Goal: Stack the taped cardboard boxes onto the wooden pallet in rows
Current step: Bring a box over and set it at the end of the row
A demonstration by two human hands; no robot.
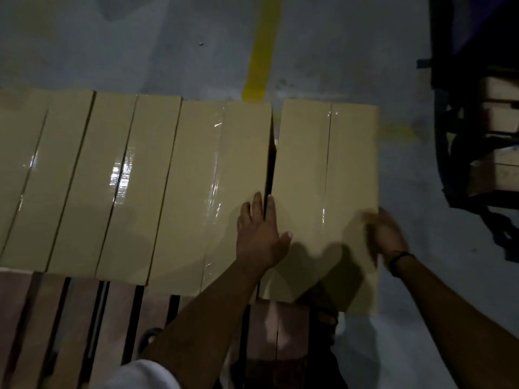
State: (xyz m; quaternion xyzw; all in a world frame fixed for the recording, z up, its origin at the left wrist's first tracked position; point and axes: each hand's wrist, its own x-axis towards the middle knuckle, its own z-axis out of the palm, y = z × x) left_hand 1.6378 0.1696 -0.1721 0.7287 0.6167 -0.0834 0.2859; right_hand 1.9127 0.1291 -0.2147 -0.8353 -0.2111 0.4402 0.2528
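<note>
A row of several taped cardboard boxes (118, 178) lies side by side across the far part of the wooden pallet (78, 327). The rightmost box (323, 164) sits slightly askew, with a narrow dark gap between it and its neighbour (219, 192). My left hand (261, 234) lies flat with straight fingers over that gap, touching both box tops. My right hand (386, 234), blurred, is at the near right edge of the rightmost box; its fingers are too smeared to read. A dark band circles the right wrist.
Bare pallet slats fill the near left. A yellow floor line (259, 51) runs away beyond the boxes on the grey concrete floor (112, 37). A dark metal cart or rack (477, 122) loaded with more cartons stands at the right.
</note>
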